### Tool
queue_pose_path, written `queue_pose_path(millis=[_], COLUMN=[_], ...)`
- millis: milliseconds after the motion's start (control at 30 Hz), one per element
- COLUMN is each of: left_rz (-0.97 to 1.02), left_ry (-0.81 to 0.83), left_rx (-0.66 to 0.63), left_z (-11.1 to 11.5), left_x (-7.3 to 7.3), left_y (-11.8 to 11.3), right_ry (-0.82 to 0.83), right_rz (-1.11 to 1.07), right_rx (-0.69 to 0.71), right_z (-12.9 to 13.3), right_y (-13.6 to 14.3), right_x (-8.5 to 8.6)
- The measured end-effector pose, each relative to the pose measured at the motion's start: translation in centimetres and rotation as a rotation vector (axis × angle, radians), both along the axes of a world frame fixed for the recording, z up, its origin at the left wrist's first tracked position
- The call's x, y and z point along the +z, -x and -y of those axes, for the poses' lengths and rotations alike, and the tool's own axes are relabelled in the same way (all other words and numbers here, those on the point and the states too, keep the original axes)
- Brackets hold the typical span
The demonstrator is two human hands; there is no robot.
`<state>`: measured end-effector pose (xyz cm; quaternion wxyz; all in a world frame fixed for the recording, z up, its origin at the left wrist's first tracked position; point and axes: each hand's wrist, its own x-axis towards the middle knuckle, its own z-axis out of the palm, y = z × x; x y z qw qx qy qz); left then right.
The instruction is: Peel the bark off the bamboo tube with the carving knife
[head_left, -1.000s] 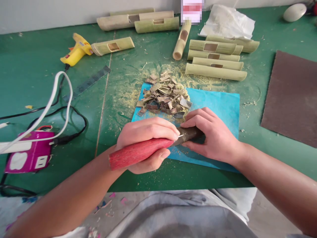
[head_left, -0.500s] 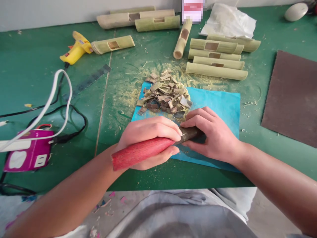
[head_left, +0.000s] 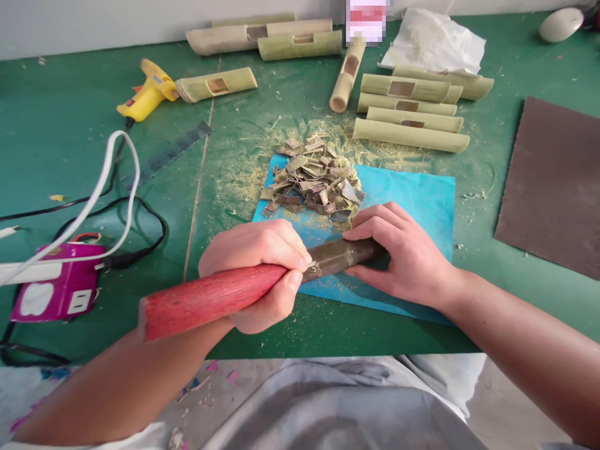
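Observation:
My left hand (head_left: 255,269) is closed around the red wooden handle of a carving knife (head_left: 206,301); only a sliver of its metal tip shows past the fingers. That tip sits at the left end of a dark brown bamboo piece (head_left: 330,257), which bears pale scratched lines. My right hand (head_left: 403,256) grips the bamboo piece by its right end, thumb on the near side and fingers on the far side. Under the bamboo lies a blue sheet (head_left: 407,187). A heap of bamboo chips (head_left: 314,178) covers the sheet's upper left part.
Several cut bamboo tubes (head_left: 407,134) lie along the back of the green table (head_left: 225,181). A yellow glue gun (head_left: 152,94) and a purple power adapter (head_left: 60,281) with cables are on the left. At right is a brown sheet (head_left: 553,187); behind is a white plastic bag (head_left: 434,40).
My left hand has slid left and back with the red-handled knife, uncovering more of the bamboo and its scratched lines. My right hand has stayed in place.

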<state>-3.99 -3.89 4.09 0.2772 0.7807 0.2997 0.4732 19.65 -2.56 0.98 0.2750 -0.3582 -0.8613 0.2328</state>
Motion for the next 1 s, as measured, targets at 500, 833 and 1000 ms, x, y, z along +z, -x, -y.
queue_pose_path(millis=[500,833,1000], left_rz=[-0.124,-0.095,-0.048], left_ry=[0.068,0.046,0.035], left_rx=[-0.102,-0.11,-0.153], left_z=[-0.93,-0.7,-0.9], left_x=[-0.19,-0.34,-0.36], left_y=[-0.34,-0.1,-0.08], right_ry=[0.004,-0.002,-0.003], right_rz=[-0.01,-0.013,-0.02], right_rx=[-0.003,0.002,0.005], right_z=[-0.03,-0.08,-0.08], right_y=[0.13,0.14,0.11], right_x=[-0.09,-0.12,-0.2])
